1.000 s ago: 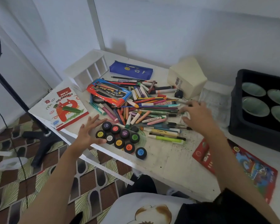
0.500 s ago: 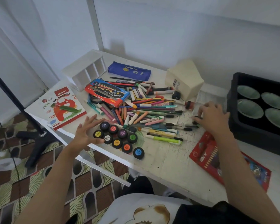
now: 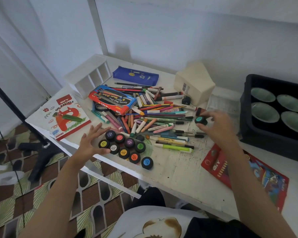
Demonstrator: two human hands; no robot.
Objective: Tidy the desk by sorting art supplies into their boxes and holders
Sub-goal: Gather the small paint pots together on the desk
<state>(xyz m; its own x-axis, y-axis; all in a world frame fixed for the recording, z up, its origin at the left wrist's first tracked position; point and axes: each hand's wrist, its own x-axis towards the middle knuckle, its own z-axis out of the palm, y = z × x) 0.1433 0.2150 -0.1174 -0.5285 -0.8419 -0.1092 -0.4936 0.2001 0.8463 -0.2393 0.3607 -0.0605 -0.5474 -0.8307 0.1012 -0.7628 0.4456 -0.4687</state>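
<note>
Left hand point(image 3: 90, 143) lies splayed flat; right hand point(image 3: 218, 125) pinches a teal-lidded pot point(image 3: 200, 120).

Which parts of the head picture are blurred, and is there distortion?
Head view: the right hand and the teal-lidded paint pot in its grip are motion-smeared; the left hand is sharper. Head view, top: the wide lens makes the white post lean.

We see a white desk point(image 3: 169, 170), a blue case point(image 3: 136, 76), a red-and-white pastel box point(image 3: 65, 117), black pots point(image 3: 123, 152) lidded yellow, red, purple, green, orange and blue, one black jar point(image 3: 201, 120) lidded teal, a black tray point(image 3: 248, 134) of pale green bowls point(image 3: 265, 112), and a brown-and-cream leaf-patterned floor point(image 3: 46, 200).
</note>
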